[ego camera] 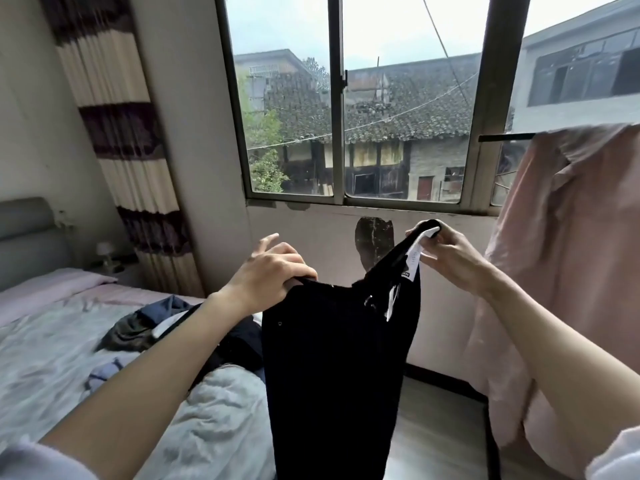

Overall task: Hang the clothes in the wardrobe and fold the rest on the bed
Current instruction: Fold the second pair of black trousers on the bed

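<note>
A pair of black trousers (332, 368) hangs in front of me, held up by its waistband, legs dropping below the frame. My left hand (270, 268) pinches the left end of the waistband, with its index finger stretched out. My right hand (446, 251) grips the right end, raised higher, next to a white label. The bed (52, 358) with a pale quilt lies at the left. On it sits a heap of dark and blue clothes (152, 323).
A pink garment (561, 254) hangs on a dark rail (505, 136) at the right, close to my right arm. A window (346, 98) and wall face me. A striped curtain (117, 133) hangs at the left. Grey floor shows below the trousers.
</note>
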Demonstrator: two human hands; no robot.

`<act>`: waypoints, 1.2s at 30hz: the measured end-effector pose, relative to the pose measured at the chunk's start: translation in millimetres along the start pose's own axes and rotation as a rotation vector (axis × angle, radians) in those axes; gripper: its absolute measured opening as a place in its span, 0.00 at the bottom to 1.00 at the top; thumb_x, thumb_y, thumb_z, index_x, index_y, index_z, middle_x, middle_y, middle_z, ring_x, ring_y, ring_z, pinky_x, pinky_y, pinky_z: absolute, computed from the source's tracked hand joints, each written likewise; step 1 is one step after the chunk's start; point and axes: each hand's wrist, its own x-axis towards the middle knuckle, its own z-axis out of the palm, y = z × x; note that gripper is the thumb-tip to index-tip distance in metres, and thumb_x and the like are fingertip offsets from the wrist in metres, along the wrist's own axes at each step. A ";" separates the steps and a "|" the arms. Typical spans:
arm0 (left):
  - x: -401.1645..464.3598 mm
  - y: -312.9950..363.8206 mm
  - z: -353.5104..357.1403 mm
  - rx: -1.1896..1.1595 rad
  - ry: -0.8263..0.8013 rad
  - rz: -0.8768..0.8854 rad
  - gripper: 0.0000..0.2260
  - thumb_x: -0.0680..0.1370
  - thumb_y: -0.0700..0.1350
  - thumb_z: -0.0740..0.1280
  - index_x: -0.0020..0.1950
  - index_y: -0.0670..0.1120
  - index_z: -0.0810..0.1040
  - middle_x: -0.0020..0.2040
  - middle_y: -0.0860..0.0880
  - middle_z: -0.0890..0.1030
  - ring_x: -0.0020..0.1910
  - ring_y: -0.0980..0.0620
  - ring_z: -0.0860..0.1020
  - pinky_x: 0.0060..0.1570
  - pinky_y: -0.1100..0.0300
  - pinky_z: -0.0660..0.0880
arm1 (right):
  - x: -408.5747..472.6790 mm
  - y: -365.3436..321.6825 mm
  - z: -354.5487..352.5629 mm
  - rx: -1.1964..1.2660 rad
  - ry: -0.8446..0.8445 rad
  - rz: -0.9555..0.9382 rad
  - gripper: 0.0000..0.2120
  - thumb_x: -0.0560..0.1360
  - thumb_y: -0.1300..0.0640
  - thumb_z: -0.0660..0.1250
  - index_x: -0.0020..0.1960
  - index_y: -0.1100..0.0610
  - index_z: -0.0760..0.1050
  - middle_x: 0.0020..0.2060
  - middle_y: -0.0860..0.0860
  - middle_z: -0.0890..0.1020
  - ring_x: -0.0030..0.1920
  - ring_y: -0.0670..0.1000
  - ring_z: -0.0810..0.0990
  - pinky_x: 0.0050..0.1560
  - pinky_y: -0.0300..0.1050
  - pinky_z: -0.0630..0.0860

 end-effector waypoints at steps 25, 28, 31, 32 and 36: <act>-28.3 1.2 29.5 -0.137 0.182 -0.214 0.08 0.70 0.40 0.73 0.43 0.40 0.76 0.55 0.47 0.82 0.69 0.44 0.68 0.71 0.38 0.54 | -7.5 -2.3 124.4 -0.235 -0.660 0.310 0.16 0.76 0.60 0.66 0.62 0.59 0.72 0.57 0.52 0.79 0.55 0.50 0.79 0.61 0.51 0.73; -27.2 5.6 32.6 -0.103 0.128 -0.187 0.09 0.70 0.42 0.71 0.43 0.38 0.75 0.43 0.44 0.80 0.54 0.42 0.78 0.69 0.40 0.57 | -12.4 -1.3 120.3 -0.301 -0.640 0.293 0.14 0.76 0.59 0.66 0.62 0.58 0.74 0.58 0.53 0.80 0.56 0.50 0.79 0.63 0.52 0.73; -20.8 15.1 42.6 -0.051 0.137 -0.247 0.11 0.73 0.45 0.69 0.43 0.37 0.73 0.38 0.42 0.76 0.39 0.41 0.77 0.58 0.45 0.72 | -17.1 -4.2 119.6 -0.481 -0.595 0.207 0.16 0.75 0.49 0.67 0.61 0.51 0.74 0.56 0.48 0.81 0.55 0.46 0.80 0.61 0.47 0.75; -18.2 18.1 45.7 -0.033 0.127 -0.296 0.12 0.75 0.47 0.67 0.45 0.38 0.73 0.40 0.43 0.76 0.39 0.40 0.77 0.47 0.49 0.74 | -17.7 -4.4 120.4 -0.626 -0.581 0.163 0.20 0.73 0.46 0.68 0.63 0.48 0.73 0.56 0.46 0.80 0.56 0.45 0.79 0.60 0.46 0.75; 2.1 25.3 55.1 0.050 0.098 -0.380 0.14 0.77 0.52 0.64 0.52 0.41 0.71 0.48 0.45 0.75 0.44 0.39 0.77 0.37 0.53 0.65 | -12.4 12.6 117.1 -1.382 -0.418 0.088 0.35 0.70 0.41 0.67 0.72 0.49 0.57 0.64 0.49 0.70 0.62 0.56 0.73 0.50 0.47 0.67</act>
